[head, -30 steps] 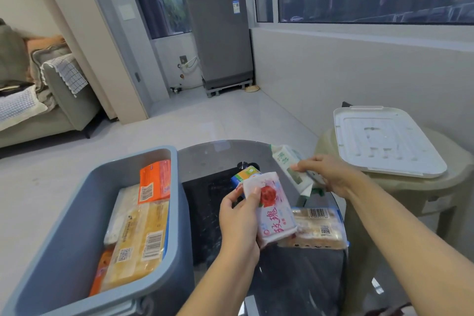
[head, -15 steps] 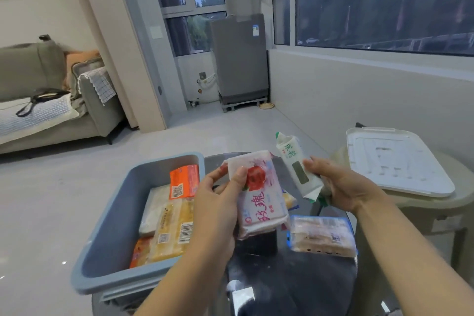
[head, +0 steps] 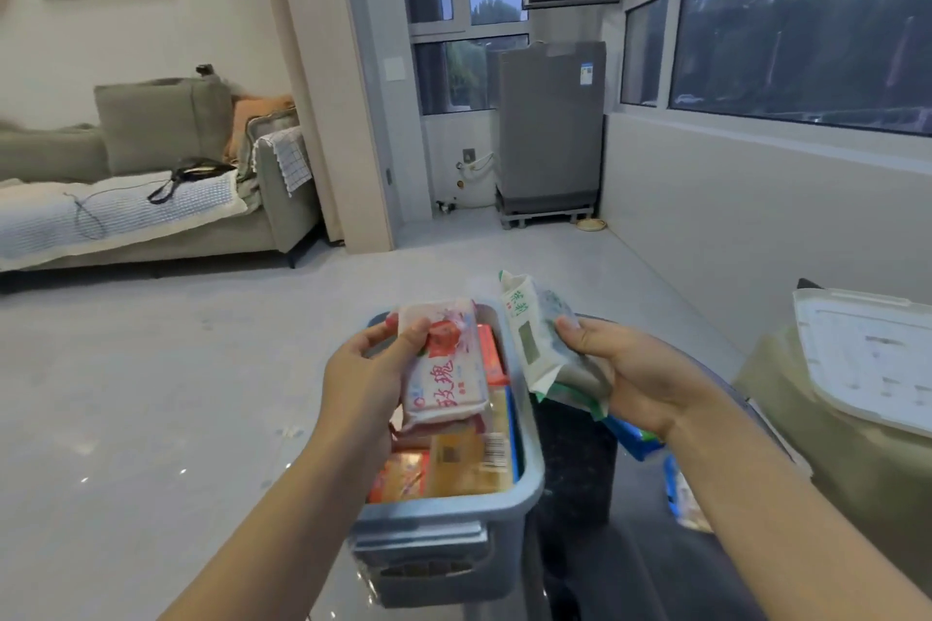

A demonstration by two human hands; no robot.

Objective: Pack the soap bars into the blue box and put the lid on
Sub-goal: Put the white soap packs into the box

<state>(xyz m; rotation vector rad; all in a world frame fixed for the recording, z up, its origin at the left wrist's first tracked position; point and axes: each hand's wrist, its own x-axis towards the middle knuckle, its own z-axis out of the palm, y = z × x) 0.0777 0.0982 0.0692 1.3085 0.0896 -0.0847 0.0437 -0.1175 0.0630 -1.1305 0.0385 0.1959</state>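
- The packing step is in hand: the left hand (head: 370,381) holds a white soap pack with a red rose (head: 444,368) right over the open blue box (head: 529,459), thumb curled across its face near the top, the other fingers hidden behind it.
- The right hand (head: 640,378) holds a green-and-white soap pack (head: 529,338) upright, just to the right of the box rim; the thumb presses its side and the fingers wrap the back (how many of them touch it, I cannot tell).
- Below the left fingers the box already has several packs lying flat, orange and yellow ones among them, so I judge the packing well along but not finished.
- More packs (head: 638,444) lie on the dark table (head: 575,469) under the right wrist, still to be packed.
- The white lid (head: 867,358) rests on a beige stool (head: 787,419) well to the right of the right hand, so the closing step has not begun.
- The next move probably calls for lowering the rose pack flat onto the stack and opening the fingers, then bringing the green pack over the rim into whatever room is left.
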